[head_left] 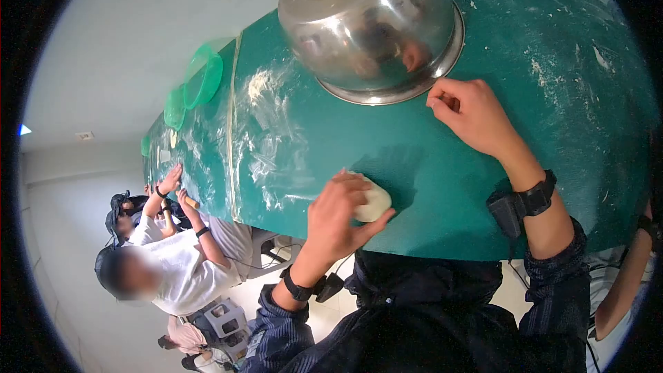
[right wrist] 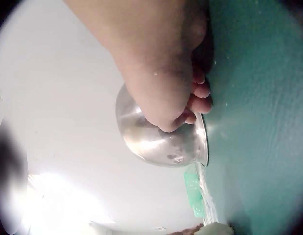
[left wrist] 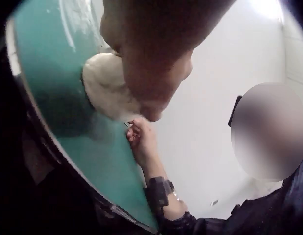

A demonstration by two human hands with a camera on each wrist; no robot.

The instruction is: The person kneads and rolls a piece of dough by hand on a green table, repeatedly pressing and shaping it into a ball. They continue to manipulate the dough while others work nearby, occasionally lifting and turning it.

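Note:
A smooth pale lump of dough (head_left: 375, 202) sits on the green table near its front edge. My left hand (head_left: 335, 214) holds it from the left side, fingers over its top and thumb along the near side. In the left wrist view the dough (left wrist: 107, 85) shows beside the dark underside of that hand. My right hand (head_left: 473, 114) is close to the rim of an upside-down steel bowl (head_left: 366, 27), its fingers loosely curled with nothing visible in them. The right wrist view shows its curled fingertips (right wrist: 203, 98) low beside the tabletop, overlapping the bowl.
White flour streaks the green table (head_left: 331, 135), thickest left of the bowl around a seam. Green plastic baskets (head_left: 204, 76) stand farther left. Another person in a white shirt (head_left: 200, 262) works there with a wooden rolling pin (head_left: 191, 202). An arm (head_left: 625, 290) shows at the right edge.

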